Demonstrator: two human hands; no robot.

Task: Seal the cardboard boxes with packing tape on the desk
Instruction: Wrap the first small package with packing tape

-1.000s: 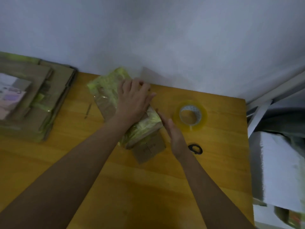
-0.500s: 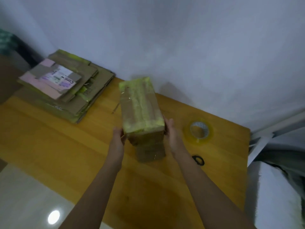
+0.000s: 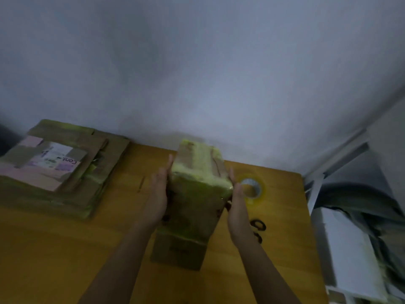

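The box (image 3: 197, 194), wrapped in yellowish tape, stands on the desk (image 3: 65, 249) near the wall, one end raised. The left hand (image 3: 158, 195) lies flat against its left side, fingers straight. The right hand (image 3: 237, 205) lies flat against its right side, fingers straight. A tape roll (image 3: 252, 189) lies just right of the right hand. A stack of flattened cartons (image 3: 59, 170) occupies the desk's far left. Frame is blurred.
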